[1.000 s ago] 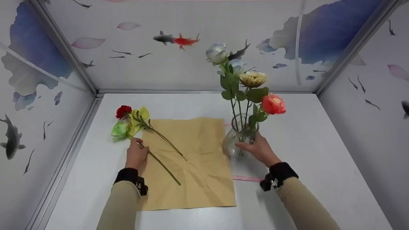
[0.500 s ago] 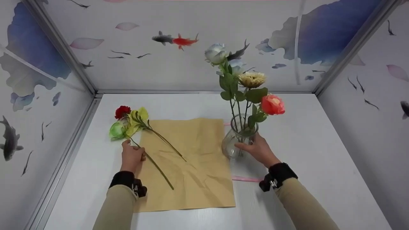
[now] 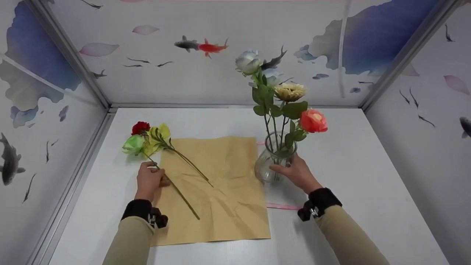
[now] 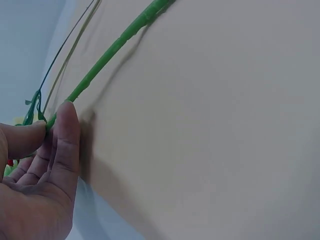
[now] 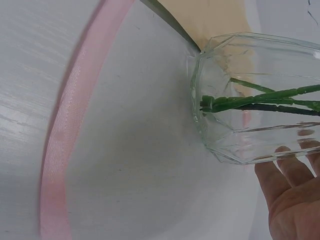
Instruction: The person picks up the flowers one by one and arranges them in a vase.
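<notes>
My left hand (image 3: pixel 149 181) pinches the stem (image 4: pixel 115 47) of a green artificial flower (image 3: pixel 133 144) between thumb and fingers, over the left side of a sheet of brown kraft paper (image 3: pixel 235 206). Its bloom lies beside a red carnation (image 3: pixel 141 128) and a yellow flower (image 3: pixel 159 138), whose stem slants across the paper. On the right, my right hand (image 3: pixel 301 173) holds a clear glass vase (image 3: pixel 263 170) around its body. Two pale blue roses (image 3: pixel 248 62), a cream-yellow flower (image 3: pixel 290 92) and a coral rose (image 3: pixel 314 120) stand in it, stem ends visible through the glass (image 5: pixel 225 135).
A pink ribbon (image 3: pixel 283 206) lies on the white table (image 3: pixel 353 165), partly behind the vase and by the paper's right edge. Printed panels (image 3: pixel 154 84) with fish and petals wall in the back and both sides.
My left hand has shifted left and slightly toward me with the green flower; its stem end has slid left across the paper. My right hand and the vase have hardly moved.
</notes>
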Demonstrator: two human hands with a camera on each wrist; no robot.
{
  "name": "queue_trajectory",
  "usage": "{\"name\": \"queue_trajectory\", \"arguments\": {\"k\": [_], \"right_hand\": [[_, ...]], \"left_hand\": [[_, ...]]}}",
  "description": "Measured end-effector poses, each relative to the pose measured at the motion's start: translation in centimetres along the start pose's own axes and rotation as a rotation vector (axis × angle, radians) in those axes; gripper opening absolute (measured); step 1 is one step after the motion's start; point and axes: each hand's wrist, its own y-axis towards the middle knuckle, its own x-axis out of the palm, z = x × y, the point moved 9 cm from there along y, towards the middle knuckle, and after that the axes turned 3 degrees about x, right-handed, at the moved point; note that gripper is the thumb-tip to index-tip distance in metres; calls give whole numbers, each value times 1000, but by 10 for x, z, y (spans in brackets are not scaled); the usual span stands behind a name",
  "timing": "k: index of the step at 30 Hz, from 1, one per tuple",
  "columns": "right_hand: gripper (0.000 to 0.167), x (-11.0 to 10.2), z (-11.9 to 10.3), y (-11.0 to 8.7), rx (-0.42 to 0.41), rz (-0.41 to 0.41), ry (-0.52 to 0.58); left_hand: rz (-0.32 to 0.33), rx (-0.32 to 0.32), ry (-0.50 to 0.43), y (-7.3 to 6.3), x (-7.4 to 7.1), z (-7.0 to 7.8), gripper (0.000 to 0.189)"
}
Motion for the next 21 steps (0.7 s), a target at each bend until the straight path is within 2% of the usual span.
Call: {"name": "queue_trajectory", "arguments": {"k": [6, 13, 21], "right_hand": [[107, 1, 0, -1, 4, -2, -14], [109, 0, -1, -1, 3, -3, -17], [109, 0, 0, 0, 2, 1, -25]], "left_hand": [[12, 36, -118, -3, 2, 16, 43], [24, 77, -196, -5, 5, 34, 25], [38, 207, -234, -16, 12, 64, 20]]}}
